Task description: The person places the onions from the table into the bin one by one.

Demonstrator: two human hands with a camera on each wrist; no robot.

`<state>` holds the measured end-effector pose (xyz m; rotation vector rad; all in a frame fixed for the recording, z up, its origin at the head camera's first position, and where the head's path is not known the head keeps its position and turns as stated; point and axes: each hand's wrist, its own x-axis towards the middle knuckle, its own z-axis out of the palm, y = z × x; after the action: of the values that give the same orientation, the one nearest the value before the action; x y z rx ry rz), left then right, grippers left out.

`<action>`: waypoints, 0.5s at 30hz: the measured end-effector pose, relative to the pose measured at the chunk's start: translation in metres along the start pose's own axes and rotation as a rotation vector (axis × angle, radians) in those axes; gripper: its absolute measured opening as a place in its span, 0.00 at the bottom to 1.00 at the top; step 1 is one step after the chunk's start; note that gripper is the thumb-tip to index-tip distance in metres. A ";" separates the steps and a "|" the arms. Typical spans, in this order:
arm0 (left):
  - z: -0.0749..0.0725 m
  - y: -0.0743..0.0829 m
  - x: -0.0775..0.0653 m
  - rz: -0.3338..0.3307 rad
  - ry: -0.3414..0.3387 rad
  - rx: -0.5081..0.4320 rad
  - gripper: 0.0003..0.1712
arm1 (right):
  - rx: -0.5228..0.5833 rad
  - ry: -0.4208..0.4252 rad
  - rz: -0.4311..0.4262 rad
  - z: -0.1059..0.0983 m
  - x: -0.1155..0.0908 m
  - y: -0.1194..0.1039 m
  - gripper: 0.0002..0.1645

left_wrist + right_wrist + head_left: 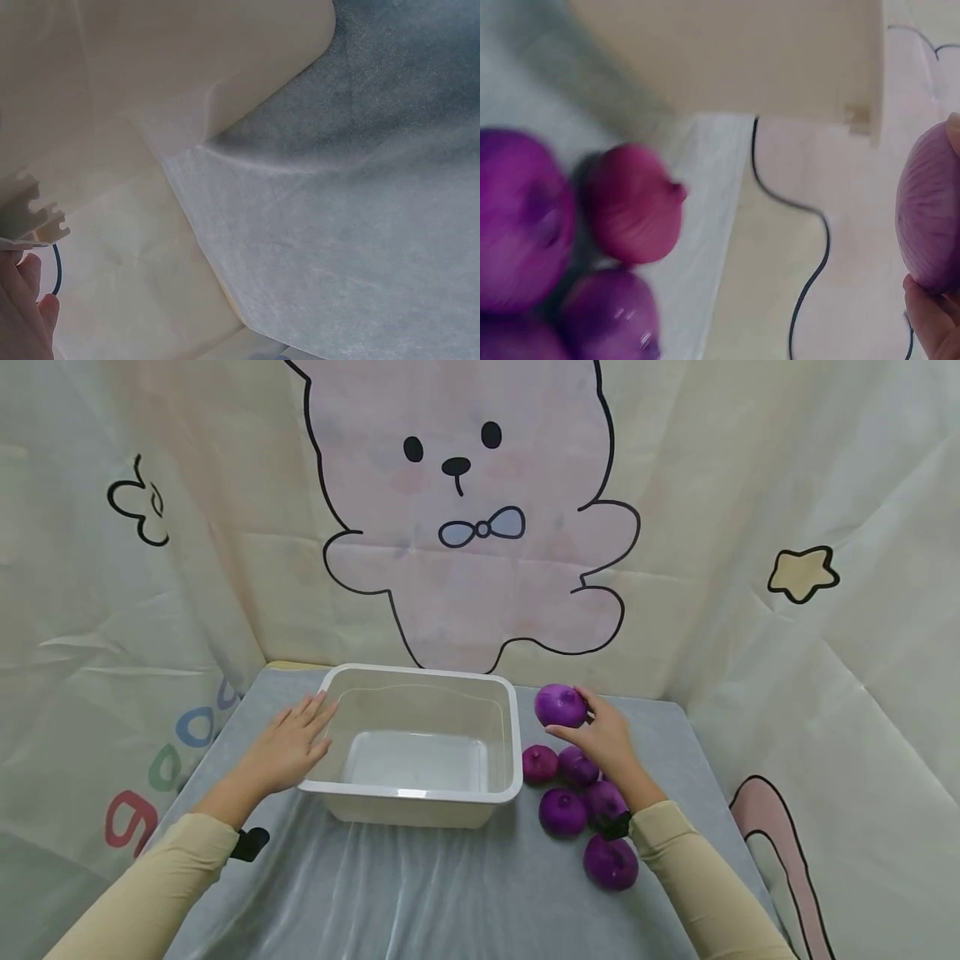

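Note:
My right hand (603, 737) grips a purple onion (560, 705) between thumb and fingers, raised at the right of the white plastic tub (420, 793). In the right wrist view this onion (928, 210) shows at the right edge, fingertips at its top and bottom. My left hand (292, 745) lies on the tub's left rim with its fingers straight and spread. Below the right hand several more onions rest on the cloth, among them a redder one (539, 764) close beside the tub and a purple one (611, 862) nearest me. Inside the tub only its bare bottom shows.
A grey-blue cloth (360, 893) covers the table, wrinkled at the front. Pale curtains printed with a bear (465, 568) and a star (803, 574) hang behind and on both sides. A dark wrist strap (250, 843) shows at the left sleeve.

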<state>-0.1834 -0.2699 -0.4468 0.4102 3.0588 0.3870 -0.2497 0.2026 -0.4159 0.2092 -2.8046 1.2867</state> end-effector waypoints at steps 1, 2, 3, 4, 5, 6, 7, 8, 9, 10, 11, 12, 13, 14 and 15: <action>0.000 0.000 -0.001 0.000 0.000 0.001 0.36 | 0.003 -0.006 -0.005 0.003 0.002 -0.005 0.57; 0.000 0.000 -0.001 -0.001 0.000 0.003 0.36 | 0.007 -0.015 -0.012 0.006 0.005 -0.009 0.57; -0.001 0.000 -0.002 0.000 -0.001 0.005 0.36 | 0.009 -0.024 -0.010 0.008 0.007 -0.014 0.57; -0.001 0.000 -0.002 0.002 0.002 0.008 0.35 | 0.010 -0.036 -0.009 0.011 0.010 -0.018 0.57; -0.002 0.000 -0.002 0.003 0.004 0.009 0.35 | 0.015 -0.052 -0.006 0.014 0.012 -0.023 0.57; -0.002 0.001 -0.002 0.004 0.008 0.012 0.35 | 0.027 -0.064 -0.007 0.017 0.015 -0.028 0.57; -0.003 0.001 -0.002 0.007 0.010 0.014 0.35 | 0.033 -0.074 -0.010 0.020 0.018 -0.032 0.56; -0.004 0.002 -0.002 0.008 0.012 0.015 0.35 | 0.036 -0.082 -0.015 0.023 0.021 -0.037 0.56; -0.004 0.002 -0.002 0.008 0.014 0.014 0.35 | 0.034 -0.088 -0.019 0.026 0.024 -0.041 0.56; -0.004 0.002 -0.002 0.008 0.016 0.014 0.35 | 0.041 -0.091 -0.027 0.028 0.027 -0.046 0.56; -0.004 0.002 -0.002 0.006 0.015 0.014 0.35 | 0.057 -0.094 -0.038 0.031 0.030 -0.050 0.55; -0.004 0.002 -0.002 0.005 0.015 0.015 0.35 | 0.065 -0.097 -0.050 0.034 0.033 -0.054 0.55; -0.003 0.002 -0.002 0.003 0.014 0.012 0.35 | 0.065 -0.103 -0.056 0.037 0.036 -0.058 0.55; -0.003 0.001 -0.002 0.000 0.015 0.011 0.35 | 0.068 -0.110 -0.059 0.041 0.038 -0.062 0.55; -0.002 0.000 -0.002 -0.001 0.015 0.012 0.35 | 0.076 -0.120 -0.064 0.045 0.041 -0.066 0.55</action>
<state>-0.1812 -0.2706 -0.4449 0.4076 3.0777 0.3736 -0.2801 0.1223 -0.3915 0.3885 -2.8219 1.4134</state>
